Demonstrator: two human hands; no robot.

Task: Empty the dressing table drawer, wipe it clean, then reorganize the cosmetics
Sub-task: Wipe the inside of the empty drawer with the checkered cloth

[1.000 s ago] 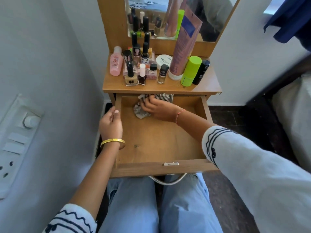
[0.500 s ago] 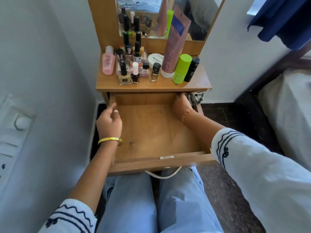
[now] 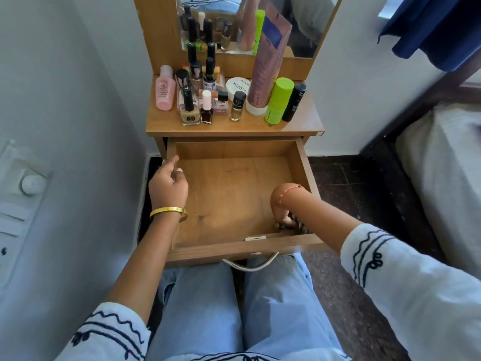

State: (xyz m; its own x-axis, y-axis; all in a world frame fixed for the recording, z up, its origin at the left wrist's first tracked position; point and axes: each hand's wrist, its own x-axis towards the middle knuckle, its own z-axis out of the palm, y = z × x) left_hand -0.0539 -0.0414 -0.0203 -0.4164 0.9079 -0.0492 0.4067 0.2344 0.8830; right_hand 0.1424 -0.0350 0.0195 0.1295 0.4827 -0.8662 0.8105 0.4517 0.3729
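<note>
Drawer (image 3: 234, 194) pulled open over your knees, inside bare wood. Your right hand (image 3: 282, 209) down in drawer's near right corner, fingers curled on patterned cloth (image 3: 295, 224) pressed against front wall. Your left hand (image 3: 169, 183) at drawer's left wall, fingers loosely bent, holding nothing. Cosmetics (image 3: 229, 97) stand crowded on bench (image 3: 304, 123) just behind drawer, below mirror (image 3: 307, 24).
</note>
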